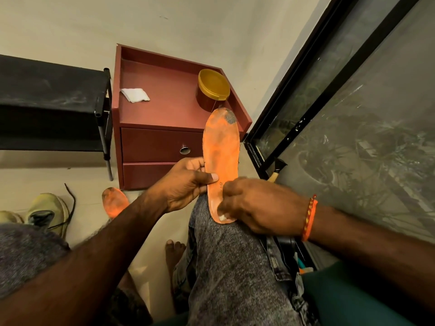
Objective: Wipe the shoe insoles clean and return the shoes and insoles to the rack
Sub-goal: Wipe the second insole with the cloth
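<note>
Both hands grip orange insole, long axis upright, toe twd cabinet.

Red cabinet top with white cloth and tub (yellow-lidded).

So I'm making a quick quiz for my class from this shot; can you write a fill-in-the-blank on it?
1. Both hands hold an orange ____ over the knee.
2. The folded white cloth lies on top of the red ____.
3. The jar on the cabinet has a ____ lid.
4. A second insole lies on the ____.

Missing words: insole; cabinet; yellow; floor
</note>
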